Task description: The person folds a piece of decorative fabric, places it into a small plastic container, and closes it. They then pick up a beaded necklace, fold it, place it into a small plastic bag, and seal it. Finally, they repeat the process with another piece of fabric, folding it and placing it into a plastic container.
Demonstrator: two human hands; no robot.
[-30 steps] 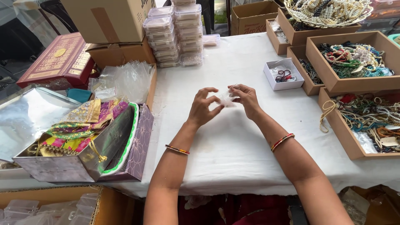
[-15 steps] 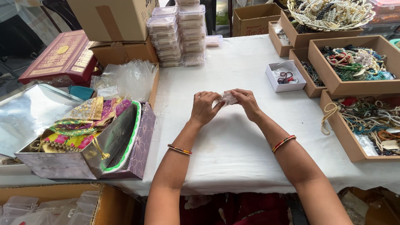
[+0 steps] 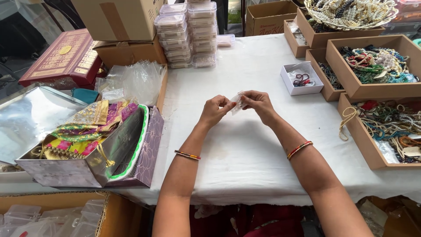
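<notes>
Both hands raised over the surface (image 3: 245, 145). Left hand (image 3: 215, 110) and right hand (image 3: 258, 104) each pinch the small clear pouch (image 3: 237, 103) between them. Step: working its mouth; next calls for a fine fingertip pull.

Jewellery packing stall or small workshop. My worktable (image 3: 245, 149): white cloth cover. To my right, cardboard trays of bead necklaces (image 3: 372, 61), wire basket of pearl strands (image 3: 351, 11). Ahead, stacked clear plastic boxes (image 3: 186, 33). To my left, cartons (image 3: 118, 19), loose clear bags (image 3: 136, 81), embroidered pouches (image 3: 87, 127).
</notes>
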